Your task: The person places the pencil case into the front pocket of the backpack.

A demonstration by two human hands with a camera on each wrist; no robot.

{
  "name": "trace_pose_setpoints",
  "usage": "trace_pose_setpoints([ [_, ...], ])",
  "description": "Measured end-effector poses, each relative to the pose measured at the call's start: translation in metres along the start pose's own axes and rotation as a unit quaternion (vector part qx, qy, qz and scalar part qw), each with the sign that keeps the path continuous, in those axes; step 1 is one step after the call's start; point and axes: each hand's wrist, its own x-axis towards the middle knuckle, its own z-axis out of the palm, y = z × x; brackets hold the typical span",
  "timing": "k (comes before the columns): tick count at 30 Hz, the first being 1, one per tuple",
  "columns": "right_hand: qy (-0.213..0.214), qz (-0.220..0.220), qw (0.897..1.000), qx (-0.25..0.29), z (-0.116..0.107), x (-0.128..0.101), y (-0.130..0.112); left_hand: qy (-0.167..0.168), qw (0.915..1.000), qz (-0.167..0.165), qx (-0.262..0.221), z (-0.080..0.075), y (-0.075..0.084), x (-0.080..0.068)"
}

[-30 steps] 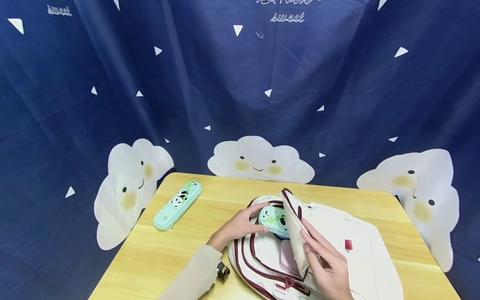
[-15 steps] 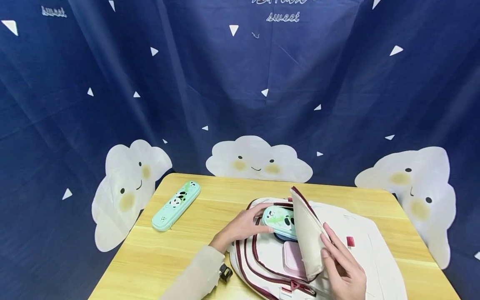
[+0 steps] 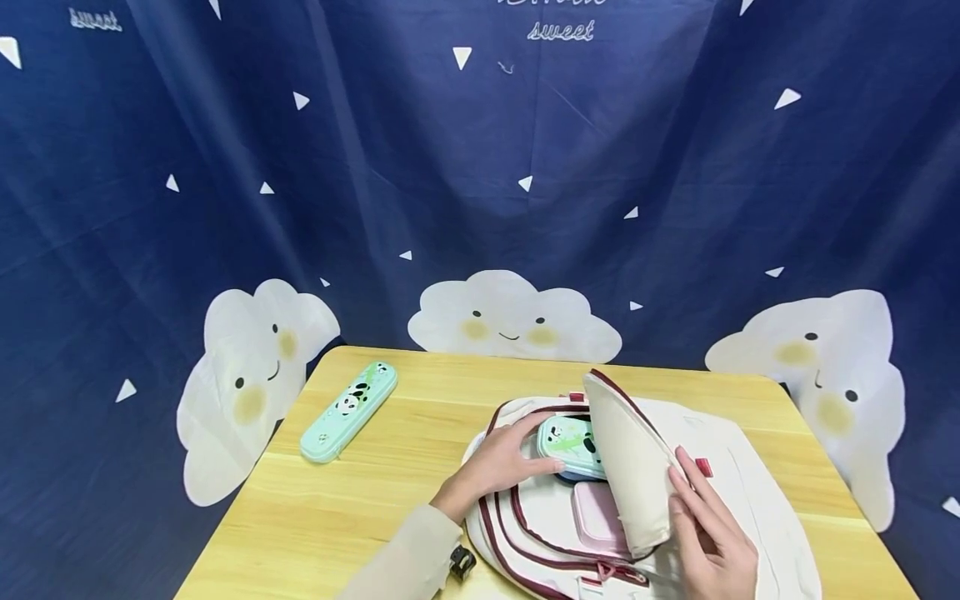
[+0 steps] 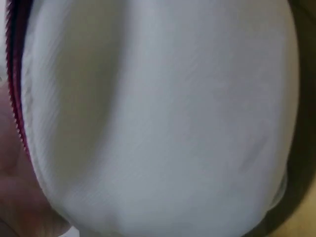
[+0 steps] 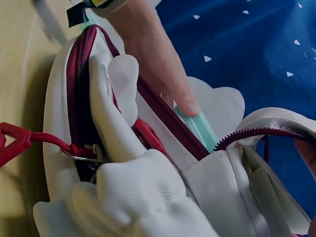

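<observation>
A white backpack with dark red zips lies on the table, its front pocket unzipped. My left hand grips the near end of a mint-green panda pencil case in the pocket opening, thumb along its side. The case's far end is hidden behind the pocket flap. My right hand pinches the edge of that flap and holds it raised. Below the case, a pink box shows in the pocket. In the right wrist view the left thumb presses the green case beside the zip.
Another mint-green panda pencil case lies at the left of the wooden table. A red zip pull hangs off the backpack. Behind the table hangs a dark blue curtain with cloud prints.
My right hand has drawn the flap to the right, opening the pocket wider and showing more of the pink box. My left hand and the pencil case have shifted slightly right.
</observation>
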Motion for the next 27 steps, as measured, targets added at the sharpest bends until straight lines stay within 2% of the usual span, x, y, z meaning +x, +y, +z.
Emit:
trace_pose_setpoints([
  [7, -0.015, -0.007, 0.999, -0.034, -0.006, 0.004, 0.003, 0.033, 0.9989, 0.004, 0.032, 0.010, 0.010, 0.000],
  [14, -0.028, 0.003, 0.997, -0.077, -0.011, 0.013, 0.002, 0.056, 0.9961, -0.037, 0.057, 0.022, 0.019, -0.001],
  [20, -0.047, 0.021, 0.996, -0.068, -0.011, 0.015, 0.002, 0.071, 0.9923, -0.069, 0.075, 0.028, 0.025, -0.004],
  [27, -0.046, 0.060, 0.995, -0.059, -0.012, 0.009, 0.009, 0.086, 0.9875, -0.058, 0.119, 0.039, 0.026, -0.003],
])
